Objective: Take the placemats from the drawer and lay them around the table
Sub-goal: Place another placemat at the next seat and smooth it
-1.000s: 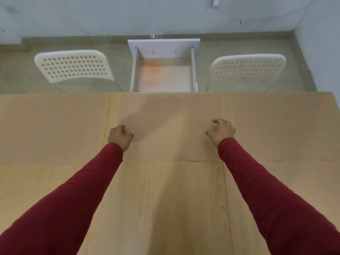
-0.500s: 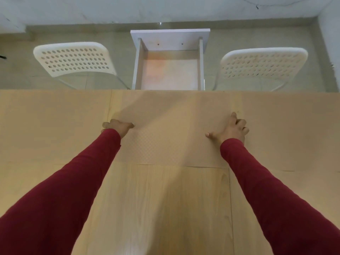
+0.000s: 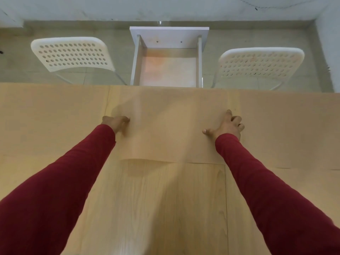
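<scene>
The middle placemat [image 3: 165,126] lies on the table [image 3: 165,208] at its far edge, directly in front of the open drawer [image 3: 168,70], and serves as the landmark here. It is tan, close in colour to the wood, and its near edge is lifted slightly off the table on the left-hand part, throwing a thin shadow beneath.

The left hand [image 3: 116,122] rests on the placemat's left border, fingers curled under into a loose fist; whether the grip pinches the mat's edge or only presses on it cannot be told. The right hand [image 3: 227,126] lies on the placemat's right border, its grip spread open and flat, thumb [image 3: 206,131] pointing inward across the mat, fingers reaching toward the far right corner; it holds nothing and only presses down. Both arms wear dark red sleeves [image 3: 276,190].

To the left of the middle placemat another placemat [image 3: 51,122] lies flat, its edge just beside or touching. To the right a third placemat [image 3: 285,129] lies likewise along the table's far edge.

Beyond the middle placemat, the white drawer stands pulled out with its bare bottom showing. A white perforated chair [image 3: 71,54] stands left of the drawer and a second chair [image 3: 261,63] right of it, both on the grey floor [image 3: 211,37].
</scene>
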